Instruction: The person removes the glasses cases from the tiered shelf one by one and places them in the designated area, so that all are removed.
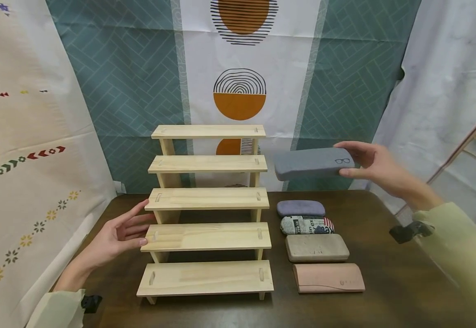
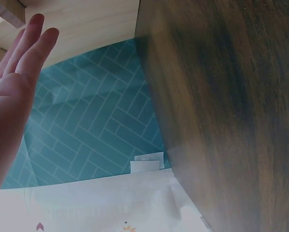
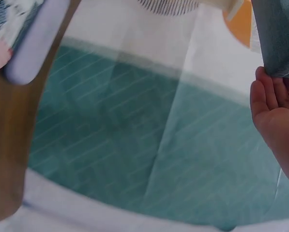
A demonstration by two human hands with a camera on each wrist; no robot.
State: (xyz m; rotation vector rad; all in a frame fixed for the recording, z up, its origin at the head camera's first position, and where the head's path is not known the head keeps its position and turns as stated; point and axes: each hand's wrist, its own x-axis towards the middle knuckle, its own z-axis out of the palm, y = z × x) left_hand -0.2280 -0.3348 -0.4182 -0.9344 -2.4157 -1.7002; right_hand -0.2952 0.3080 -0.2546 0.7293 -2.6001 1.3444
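Observation:
A blue-grey glasses case [image 1: 311,163] with a small spectacles print is held in the air by my right hand [image 1: 371,166]. Thumb and fingers grip its right end; the right wrist view shows the fingers [image 3: 270,94] against one end of the case [image 3: 280,38]. To the left of it stands a stepped wooden display rack [image 1: 207,198] with several tiers. My left hand [image 1: 116,234] is at the rack's left side, its fingertips by the middle tier and the thumb by the tier below. In the left wrist view that hand's fingers [image 2: 35,50] look extended.
On the dark wooden table [image 1: 385,273], right of the rack, lie a purple case [image 1: 301,208], a newsprint-patterned case [image 1: 307,225], a beige case [image 1: 317,248] and a pink flap case [image 1: 329,278]. Patterned cloth [image 1: 127,91] hangs behind. A wooden frame [image 1: 463,146] leans at far right.

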